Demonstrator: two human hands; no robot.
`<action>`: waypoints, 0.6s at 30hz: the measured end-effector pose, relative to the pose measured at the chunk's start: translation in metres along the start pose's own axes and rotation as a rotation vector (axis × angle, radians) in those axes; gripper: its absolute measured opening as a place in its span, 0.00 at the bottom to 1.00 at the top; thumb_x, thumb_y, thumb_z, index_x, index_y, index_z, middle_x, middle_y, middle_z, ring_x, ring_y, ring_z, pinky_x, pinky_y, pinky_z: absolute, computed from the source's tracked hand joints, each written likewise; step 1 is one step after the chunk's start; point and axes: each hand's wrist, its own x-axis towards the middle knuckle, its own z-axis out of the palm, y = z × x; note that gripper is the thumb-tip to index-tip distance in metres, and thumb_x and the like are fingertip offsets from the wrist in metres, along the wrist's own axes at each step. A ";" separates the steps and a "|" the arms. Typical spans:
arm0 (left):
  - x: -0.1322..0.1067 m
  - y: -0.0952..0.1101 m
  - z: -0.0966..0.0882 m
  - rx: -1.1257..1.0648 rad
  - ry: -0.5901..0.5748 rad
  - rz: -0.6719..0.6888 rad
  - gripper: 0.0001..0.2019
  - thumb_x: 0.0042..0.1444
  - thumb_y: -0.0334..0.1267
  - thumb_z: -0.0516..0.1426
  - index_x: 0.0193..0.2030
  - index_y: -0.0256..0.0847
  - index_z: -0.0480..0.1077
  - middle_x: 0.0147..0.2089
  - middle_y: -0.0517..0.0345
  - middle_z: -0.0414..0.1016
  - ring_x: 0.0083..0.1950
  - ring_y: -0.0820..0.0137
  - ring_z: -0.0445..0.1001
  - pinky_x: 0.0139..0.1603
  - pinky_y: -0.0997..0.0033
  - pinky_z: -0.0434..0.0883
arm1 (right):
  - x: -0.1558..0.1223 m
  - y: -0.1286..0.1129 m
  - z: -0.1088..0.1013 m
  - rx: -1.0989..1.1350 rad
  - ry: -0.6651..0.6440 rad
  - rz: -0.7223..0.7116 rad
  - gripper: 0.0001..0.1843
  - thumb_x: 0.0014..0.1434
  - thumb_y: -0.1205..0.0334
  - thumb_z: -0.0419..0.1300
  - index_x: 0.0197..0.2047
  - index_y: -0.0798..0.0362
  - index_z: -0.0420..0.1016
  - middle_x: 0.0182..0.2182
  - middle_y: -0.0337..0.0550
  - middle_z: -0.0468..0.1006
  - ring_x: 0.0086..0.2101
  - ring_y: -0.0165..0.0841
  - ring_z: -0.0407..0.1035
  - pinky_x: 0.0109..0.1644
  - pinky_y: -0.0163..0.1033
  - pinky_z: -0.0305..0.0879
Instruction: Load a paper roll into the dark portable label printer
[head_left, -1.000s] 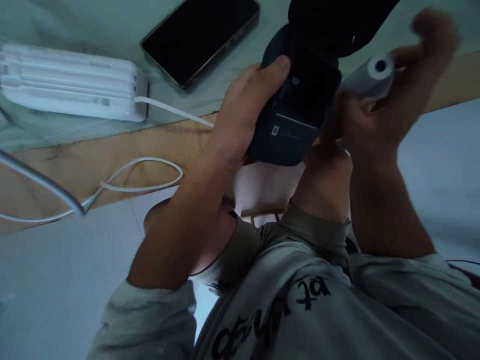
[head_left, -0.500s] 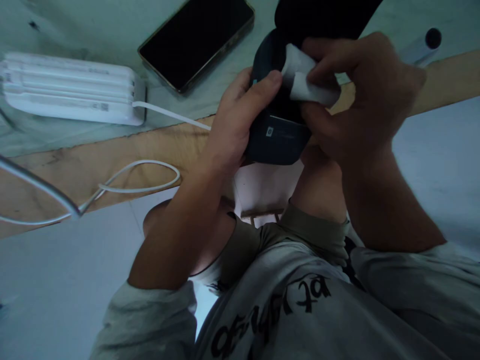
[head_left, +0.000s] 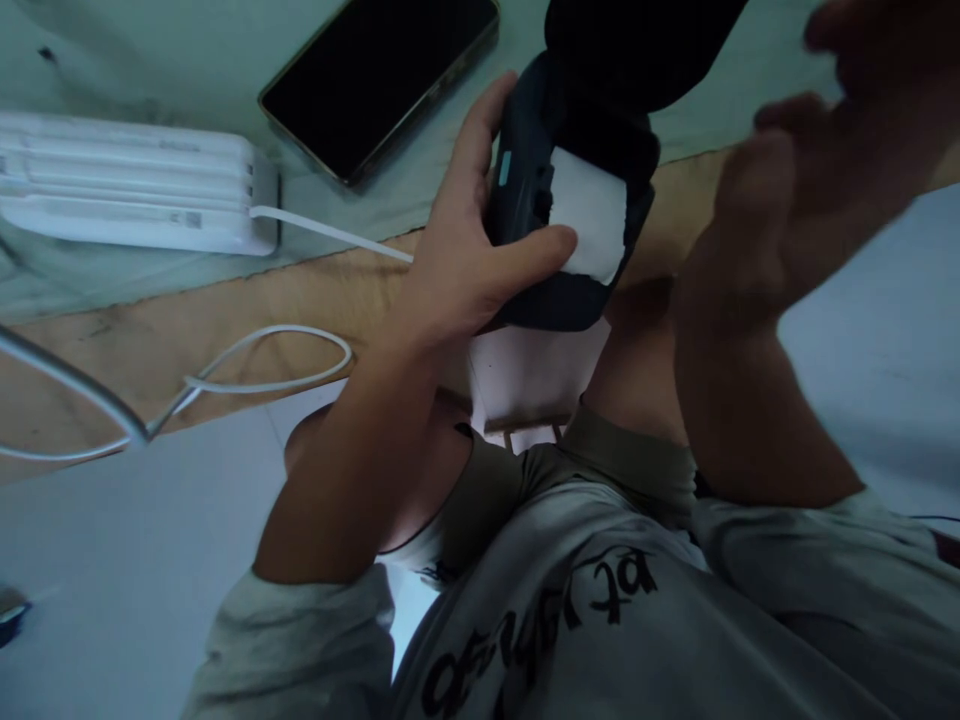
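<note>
A dark portable receipt printer sits over the table's front edge with its black lid swung up. White paper, apparently a roll, lies inside the printer's compartment. My left hand grips the printer from its left side, fingers around the far side and thumb laid on the paper. To the right, raised and apart from the printer, my right hand has its fingers spread and holds nothing visible; it is somewhat blurred.
A smartphone lies left of the printer with its screen dark. Further left stands a white power-bank-like block with a white cable. A looped cable crosses the wooden edge. My knees are below.
The paper roll went from my right hand into the printer. My right hand let go and moved up and right. My left thumb shifted onto the paper.
</note>
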 end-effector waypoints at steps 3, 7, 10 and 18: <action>-0.003 0.004 -0.007 -0.026 -0.011 -0.058 0.30 0.43 0.19 0.56 0.53 0.46 0.62 0.49 0.66 0.73 0.41 0.77 0.71 0.40 0.78 0.66 | 0.011 0.013 0.008 0.218 -0.042 0.060 0.20 0.62 0.54 0.48 0.58 0.38 0.53 0.56 0.29 0.60 0.58 0.26 0.61 0.49 0.32 0.66; -0.004 0.011 -0.001 -0.089 0.089 -0.139 0.30 0.39 0.14 0.57 0.48 0.45 0.65 0.47 0.66 0.75 0.49 0.71 0.73 0.44 0.79 0.69 | 0.008 0.017 0.011 0.413 -0.036 0.178 0.20 0.65 0.55 0.38 0.57 0.48 0.55 0.56 0.37 0.60 0.53 0.25 0.67 0.45 0.32 0.70; -0.005 0.010 0.003 -0.099 0.082 -0.091 0.27 0.45 0.15 0.48 0.49 0.44 0.64 0.49 0.67 0.71 0.51 0.73 0.73 0.51 0.76 0.69 | 0.000 0.010 0.005 0.391 -0.174 0.185 0.22 0.64 0.49 0.42 0.58 0.45 0.58 0.56 0.33 0.62 0.58 0.25 0.62 0.64 0.38 0.64; 0.001 0.003 -0.008 -0.047 -0.024 -0.048 0.19 0.40 0.43 0.68 0.39 0.39 0.71 0.34 0.56 0.72 0.37 0.68 0.70 0.36 0.70 0.67 | 0.002 -0.005 0.007 0.247 -0.394 0.165 0.27 0.60 0.49 0.51 0.59 0.50 0.57 0.55 0.36 0.61 0.58 0.23 0.60 0.67 0.35 0.60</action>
